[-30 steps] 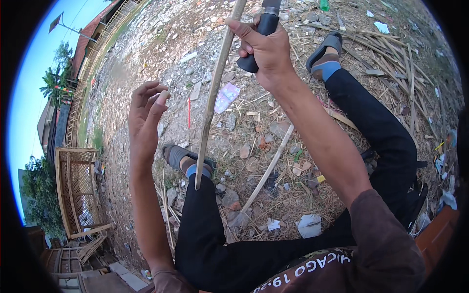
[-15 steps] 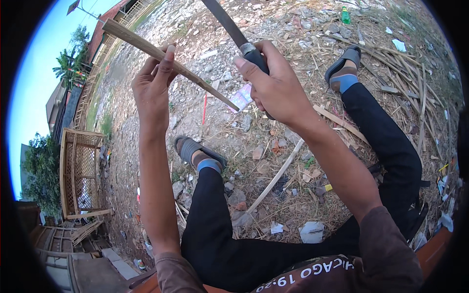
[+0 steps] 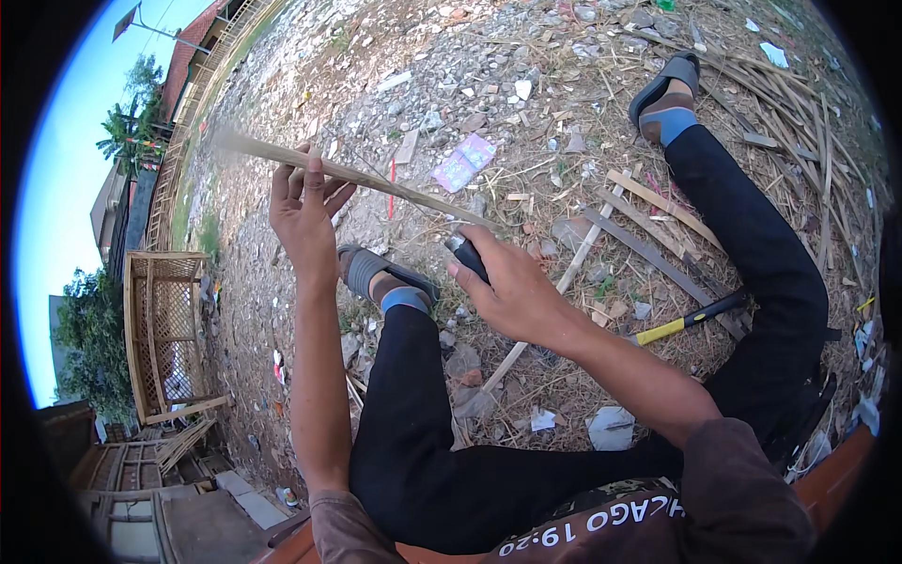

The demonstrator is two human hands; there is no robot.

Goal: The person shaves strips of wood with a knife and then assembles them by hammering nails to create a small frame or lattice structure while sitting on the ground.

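Wooden lattice (image 3: 167, 334) is standing at the far left. The left hand (image 3: 305, 221) is gripping a stick (image 3: 376, 180) between thumb and fingers, and the stick is slanting through the air, its lower end near the right hand (image 3: 515, 293). Pink paper (image 3: 465, 164) is lying on the ground. The right hand is grasping a black handle (image 3: 470, 258); whether that is touching the stick, one cannot tell. Farther right, a yellow tool handle (image 3: 661, 331) is lying near the right leg (image 3: 752, 230).

Bright daylight lit the stony, littered ground (image 3: 249, 385). Along the left stood a latticed wooden frame (image 3: 139, 320), a leafy tree (image 3: 97, 324) and a red-roofed building (image 3: 191, 47) under blue sky (image 3: 70, 179).
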